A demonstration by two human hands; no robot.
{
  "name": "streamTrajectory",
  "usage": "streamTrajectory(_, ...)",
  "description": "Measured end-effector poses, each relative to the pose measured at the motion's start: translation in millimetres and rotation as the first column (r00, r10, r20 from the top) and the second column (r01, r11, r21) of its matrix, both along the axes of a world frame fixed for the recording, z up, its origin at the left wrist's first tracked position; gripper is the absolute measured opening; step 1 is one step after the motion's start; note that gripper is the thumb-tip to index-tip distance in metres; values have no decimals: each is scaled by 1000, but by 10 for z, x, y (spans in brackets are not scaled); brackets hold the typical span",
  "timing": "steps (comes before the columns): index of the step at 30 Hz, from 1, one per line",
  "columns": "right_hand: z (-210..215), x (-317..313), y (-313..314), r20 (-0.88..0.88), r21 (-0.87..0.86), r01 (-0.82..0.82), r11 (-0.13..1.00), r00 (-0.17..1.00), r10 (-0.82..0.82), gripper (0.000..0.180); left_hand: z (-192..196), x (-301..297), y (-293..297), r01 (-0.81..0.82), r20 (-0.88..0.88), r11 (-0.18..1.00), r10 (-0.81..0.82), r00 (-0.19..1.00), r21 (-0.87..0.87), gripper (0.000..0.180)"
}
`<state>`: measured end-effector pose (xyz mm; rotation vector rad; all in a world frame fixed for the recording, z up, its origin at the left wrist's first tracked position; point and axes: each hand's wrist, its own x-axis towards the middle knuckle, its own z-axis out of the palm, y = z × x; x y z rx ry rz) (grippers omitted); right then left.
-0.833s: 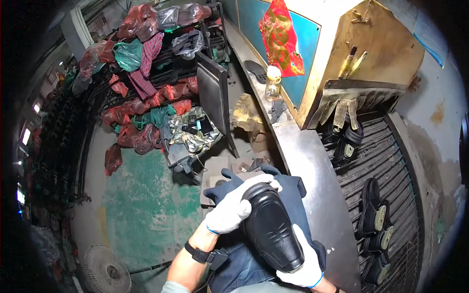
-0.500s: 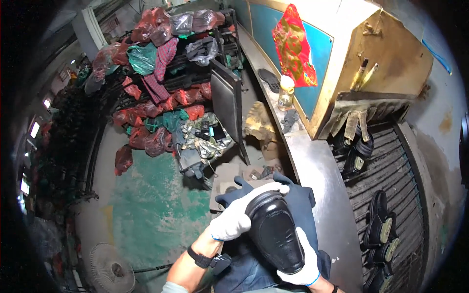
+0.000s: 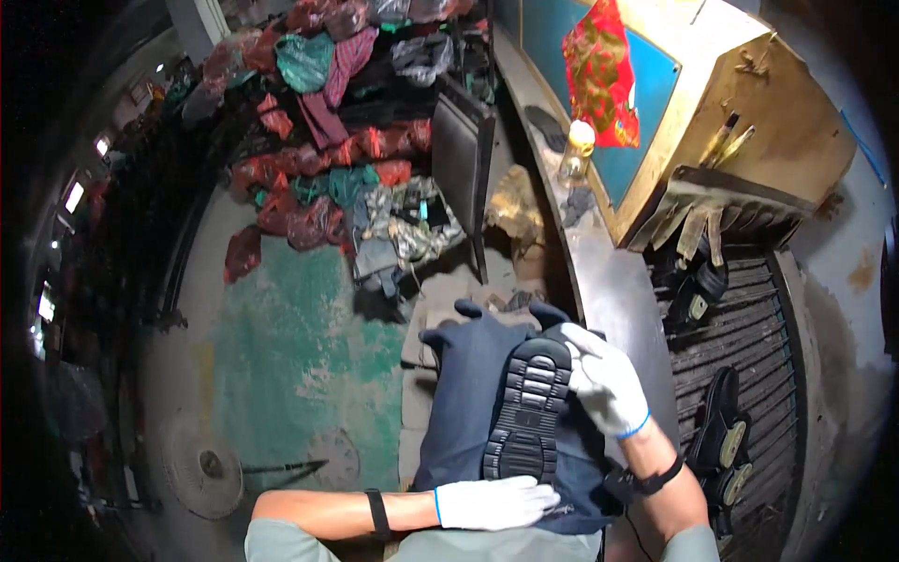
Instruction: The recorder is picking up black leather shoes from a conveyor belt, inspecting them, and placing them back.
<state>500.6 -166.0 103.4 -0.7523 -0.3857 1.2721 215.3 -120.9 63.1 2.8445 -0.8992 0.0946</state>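
A black shoe lies over my lap with its ridged tread facing up, its upper hidden beneath. My right hand, in a white glove, is closed at the far end of the shoe, fingers over its edge. Stretched flat across the near end is my left hand, also white-gloved, its fingers straight and close against the shoe. Dark blue cloth covers my lap under the shoe.
To the right, a slatted conveyor carries several black shoes out of a box-like machine. A metal ledge runs beside me, holding a jar. Bagged racks, a chair and a fan stand left.
The shoe has been turned over, from upper showing to tread showing. My left hand has moved from its far end to the near end; my right hand has gone to the far end.
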Motion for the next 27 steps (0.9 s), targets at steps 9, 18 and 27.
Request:
streamTrajectory(9,1314,-8,-282,961,-118,-557,822,144,235,36,-647,-403,-610,-571,-513,787,400,760,-233,59)
streamTrajectory(18,450,-55,-293,959,-99,-518,850,179,221,54,-172,-323,-344,-521,-93,483,665,741,-704,49)
streamTrajectory(27,160,-218,-319,513,-73,-261,963,818,261,65,553,267,725,-584,-336,171,678,654,-793,63)
